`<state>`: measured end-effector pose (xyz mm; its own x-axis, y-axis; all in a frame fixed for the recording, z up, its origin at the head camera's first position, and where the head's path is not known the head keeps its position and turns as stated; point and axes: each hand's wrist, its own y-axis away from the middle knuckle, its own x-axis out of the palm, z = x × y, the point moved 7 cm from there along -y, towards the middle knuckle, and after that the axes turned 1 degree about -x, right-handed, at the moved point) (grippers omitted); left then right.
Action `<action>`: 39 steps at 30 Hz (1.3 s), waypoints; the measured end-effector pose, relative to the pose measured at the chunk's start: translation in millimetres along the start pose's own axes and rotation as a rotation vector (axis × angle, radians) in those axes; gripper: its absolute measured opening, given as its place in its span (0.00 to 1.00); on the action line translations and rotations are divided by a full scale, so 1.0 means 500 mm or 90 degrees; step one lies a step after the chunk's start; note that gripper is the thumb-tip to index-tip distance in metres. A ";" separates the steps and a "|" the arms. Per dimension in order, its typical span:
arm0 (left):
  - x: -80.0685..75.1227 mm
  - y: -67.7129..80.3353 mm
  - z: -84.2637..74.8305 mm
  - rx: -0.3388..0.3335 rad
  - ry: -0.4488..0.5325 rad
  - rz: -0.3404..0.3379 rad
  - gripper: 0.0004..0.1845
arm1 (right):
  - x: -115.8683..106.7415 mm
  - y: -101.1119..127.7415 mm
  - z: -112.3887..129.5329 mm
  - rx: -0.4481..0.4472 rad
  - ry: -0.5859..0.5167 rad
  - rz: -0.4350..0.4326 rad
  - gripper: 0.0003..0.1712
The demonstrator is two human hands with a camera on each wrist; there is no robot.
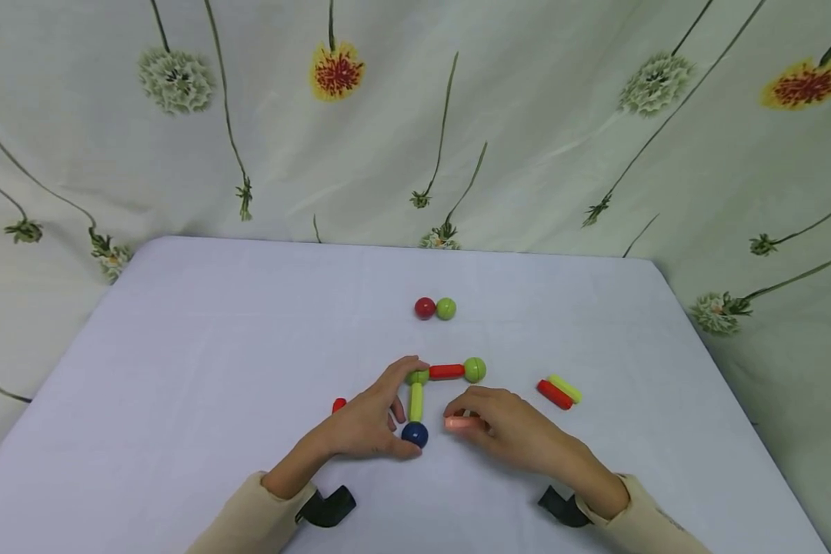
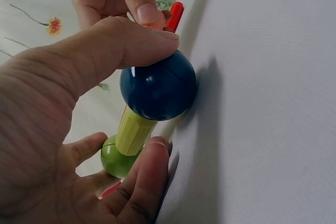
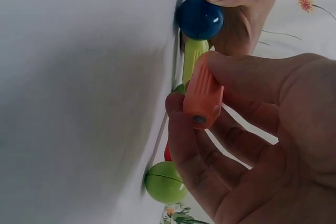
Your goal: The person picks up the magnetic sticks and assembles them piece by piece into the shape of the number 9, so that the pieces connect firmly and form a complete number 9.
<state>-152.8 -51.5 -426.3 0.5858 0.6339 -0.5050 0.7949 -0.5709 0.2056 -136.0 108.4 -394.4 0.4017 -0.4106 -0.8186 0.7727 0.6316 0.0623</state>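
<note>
My left hand spans a joined piece made of magnetic balls and rods. Its thumb presses on the blue ball, while the fingers reach round the green ball at the other end of the yellow-green rod. From that green ball a red rod runs right to a second green ball. Just right of the blue ball, my right hand pinches an orange rod between thumb and fingers. A metal disc shows at the rod's end, which is apart from the blue ball.
Behind the hands, a red ball and a green ball sit side by side. Right of my right hand lie a loose red rod and a yellow-green rod. Another red rod is partly hidden behind my left hand.
</note>
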 end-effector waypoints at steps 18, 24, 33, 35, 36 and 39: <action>0.003 0.001 0.006 0.006 -0.007 -0.001 0.53 | 0.039 -0.002 0.015 -0.046 -0.021 0.022 0.13; 0.002 0.001 0.010 0.002 -0.009 -0.003 0.53 | 0.046 -0.006 0.015 -0.035 -0.040 0.047 0.13; 0.001 0.000 0.003 0.015 -0.007 -0.002 0.54 | 0.038 -0.004 0.013 -0.019 -0.056 0.057 0.16; 0.001 -0.001 0.002 0.017 -0.009 -0.004 0.54 | 0.034 -0.002 0.011 -0.018 -0.055 0.055 0.16; 0.001 -0.001 0.002 0.018 -0.009 -0.004 0.54 | 0.033 -0.001 0.010 -0.017 -0.056 0.054 0.16; 0.002 -0.001 0.000 0.024 -0.014 -0.004 0.54 | 0.027 0.000 0.007 -0.019 -0.049 0.050 0.15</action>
<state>-152.7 -50.7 -427.1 0.5764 0.6264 -0.5248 0.7923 -0.5857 0.1711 -128.6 100.7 -403.7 0.4980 -0.4070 -0.7657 0.7226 0.6830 0.1069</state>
